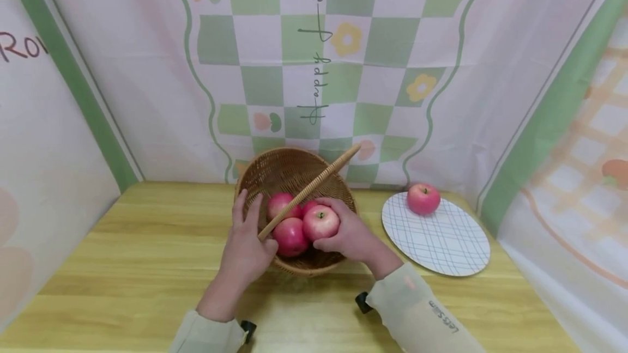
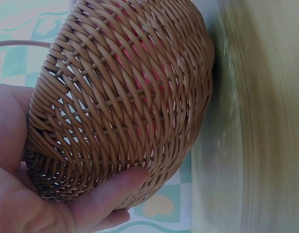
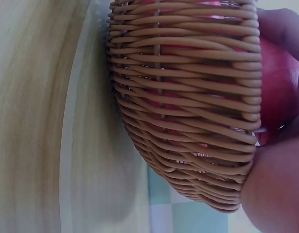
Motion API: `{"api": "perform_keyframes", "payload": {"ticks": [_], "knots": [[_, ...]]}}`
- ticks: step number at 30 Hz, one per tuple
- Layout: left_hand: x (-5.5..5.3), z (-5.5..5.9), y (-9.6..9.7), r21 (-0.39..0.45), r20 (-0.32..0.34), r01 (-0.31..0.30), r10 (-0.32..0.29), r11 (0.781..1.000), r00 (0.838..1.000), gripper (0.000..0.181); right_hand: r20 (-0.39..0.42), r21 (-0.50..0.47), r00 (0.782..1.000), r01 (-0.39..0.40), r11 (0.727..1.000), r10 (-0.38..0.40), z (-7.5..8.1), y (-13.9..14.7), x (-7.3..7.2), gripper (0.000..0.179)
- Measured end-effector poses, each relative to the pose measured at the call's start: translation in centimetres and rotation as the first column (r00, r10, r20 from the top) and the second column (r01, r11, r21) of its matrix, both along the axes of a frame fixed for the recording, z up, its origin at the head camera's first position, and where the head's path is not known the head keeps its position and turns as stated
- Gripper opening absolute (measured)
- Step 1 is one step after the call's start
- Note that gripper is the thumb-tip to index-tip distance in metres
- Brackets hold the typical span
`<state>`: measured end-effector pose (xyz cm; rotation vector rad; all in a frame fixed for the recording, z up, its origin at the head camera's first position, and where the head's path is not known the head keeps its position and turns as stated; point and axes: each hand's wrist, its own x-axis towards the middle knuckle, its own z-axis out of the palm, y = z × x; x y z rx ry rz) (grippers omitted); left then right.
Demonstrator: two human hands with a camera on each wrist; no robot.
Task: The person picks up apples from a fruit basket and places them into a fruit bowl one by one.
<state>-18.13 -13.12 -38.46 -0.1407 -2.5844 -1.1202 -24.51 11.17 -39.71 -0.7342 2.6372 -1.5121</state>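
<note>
Red apple (image 1: 321, 221) sits atop others in tilted wicker basket (image 1: 294, 173).

Wooden table (image 1: 147, 266) is spanning the lower frame, light yellow grain, running left to right. White oval plate with thin blue grid lines (image 1: 441, 244) is sitting on it at about 4 o'clock from frame center, near the table's right edge. Single red apple (image 1: 423, 199) is resting on the plate's far rim, at the plate's 11 o'clock, stem up. Backdrop cloth (image 1: 343, 42) is hanging behind at 12 o'clock, green-and-white checks, yellow flowers, cursive "Happy Life" lettering running vertically. Side cloth panels are standing at 9 and 3 o'clock, pale pink with green borders; the left one is showing letters "Ro".
</note>
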Motion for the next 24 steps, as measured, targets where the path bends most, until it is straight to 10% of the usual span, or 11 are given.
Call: {"api": "perform_keyframes", "payload": {"ticks": [24], "knots": [[0.0,-0.2,0.1,-0.002,0.007,0.010,-0.010,1.000,1.000,0.094,0.198,-0.326,0.979,0.023,0.945,0.044,-0.3,2.5,-0.8,0.066]]}}
